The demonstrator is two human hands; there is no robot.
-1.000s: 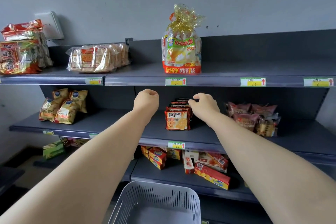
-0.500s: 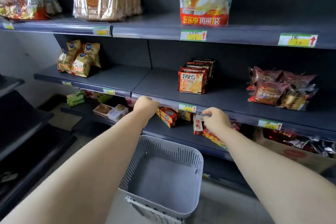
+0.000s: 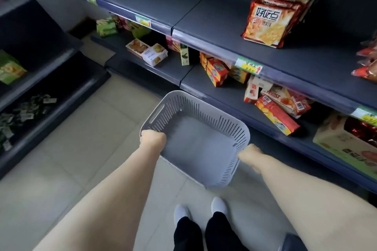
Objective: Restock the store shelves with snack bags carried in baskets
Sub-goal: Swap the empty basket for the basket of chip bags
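Between the hands: a pale grey slotted plastic basket [image 3: 201, 111] sat over the beige tiled floor [image 3: 98, 132], just beside the lowest dark metal shelf [image 3: 230, 96].
Left hand [image 3: 153, 139]: fingers clenched over the basket's near-left rim.
Right hand [image 3: 250, 154]: fingers wrapped round the near-right rim, tips hidden.
Beyond the right fingers: red and yellow biscuit boxes [image 3: 274, 115] lay tumbled on that shelf.
Well above the fingers: orange cracker bags [image 3: 269, 24] stood in a row.
Behind the wrists: white-socked feet [image 3: 219, 206].

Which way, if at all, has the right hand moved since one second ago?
Yes. The right hand came down from the cracker bags on the shelf to the right rim of the grey basket.
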